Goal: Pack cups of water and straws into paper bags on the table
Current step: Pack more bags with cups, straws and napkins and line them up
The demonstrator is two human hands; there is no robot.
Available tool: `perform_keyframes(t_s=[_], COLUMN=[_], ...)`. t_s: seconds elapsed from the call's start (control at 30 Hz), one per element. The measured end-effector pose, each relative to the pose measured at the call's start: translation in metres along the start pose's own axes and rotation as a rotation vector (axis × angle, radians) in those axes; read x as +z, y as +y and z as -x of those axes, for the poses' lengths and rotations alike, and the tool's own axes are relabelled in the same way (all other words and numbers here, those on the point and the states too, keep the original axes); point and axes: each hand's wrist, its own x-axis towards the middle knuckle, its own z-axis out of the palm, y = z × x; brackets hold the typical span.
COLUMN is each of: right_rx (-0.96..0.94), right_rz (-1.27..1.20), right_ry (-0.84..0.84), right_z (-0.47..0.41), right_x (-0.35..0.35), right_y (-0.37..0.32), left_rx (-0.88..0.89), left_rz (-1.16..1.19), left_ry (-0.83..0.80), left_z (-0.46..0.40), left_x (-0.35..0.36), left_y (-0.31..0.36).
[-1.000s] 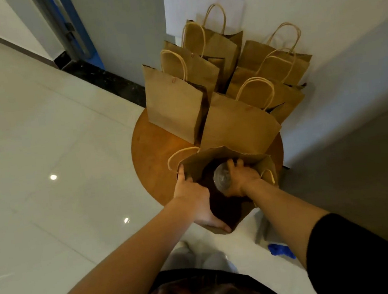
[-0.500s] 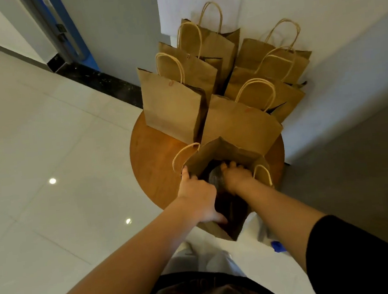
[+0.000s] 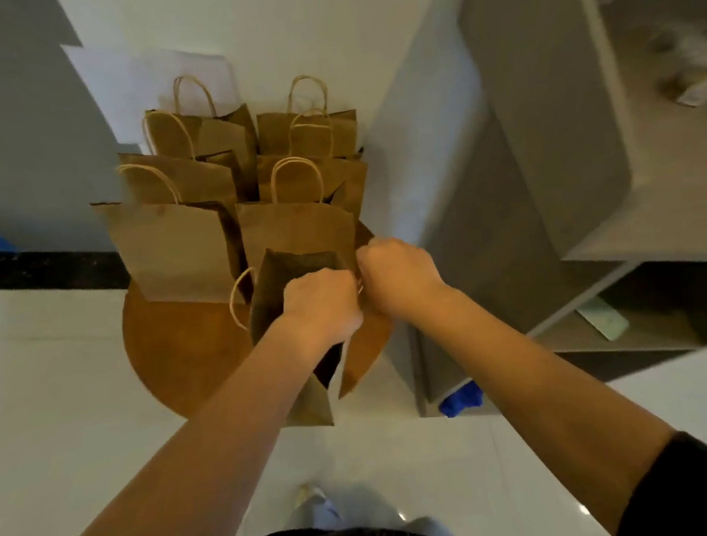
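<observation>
We have both hands at the mouth of the nearest paper bag (image 3: pixel 283 284), which stands at the front edge of the round wooden bench (image 3: pixel 185 353), just ahead of the row of other brown bags (image 3: pixel 173 244) packed close together behind it. Our left hand (image 3: pixel 321 306) is curled over the bag's near rim, fingers closed on the paper; our right hand (image 3: pixel 396 276) is fisted at the right rim, and it seems to pinch the paper or a handle there, though we cannot tell which. No cup or straw is visible; if one is inside, the dark interior and our hands hide it. We judge the bag itself light and thin, creasing easily, so it will fold or tip if pulled from one side only. With water inside, the weight would sit low and could slosh, so we would keep it upright and lift by the twisted cord handles (image 3: pixel 238 298) or support the base, not by the soft rim, which could tear.
</observation>
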Motion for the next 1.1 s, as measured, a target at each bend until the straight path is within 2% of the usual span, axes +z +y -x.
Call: perform_keyframes(t_s=[0.23, 0.43, 0.6, 0.77, 1.1], right_rx=[0.24, 0.417, 0.565, 0.639, 0.744], right_rz=[-0.109, -0.121, -0.189, -0.277, -0.282], right_ry=[0.072, 0.13, 0.24, 0.336, 0.445], right_z=[0.116, 0.223, 0.28, 0.295, 0.233], right_x=[-0.023, -0.046, -0.065, -0.08, -0.117], right_y=[0.073, 0.155, 0.227, 0.302, 0.464], left_rx=[0.09, 0.205, 0.312, 0.379, 0.518], left_rz=[-0.121, -0.071, 0.025, 0.126, 0.087], left_ry=[0.151, 0.136, 0.155, 0.109, 0.25], left_z=[0.037, 0.056, 0.051, 0.013, -0.132], left_x=[-0.01, -0.001, -0.009, -0.019, -0.057], left_y=[0.112, 0.238, 0.321, 0.386, 0.506])
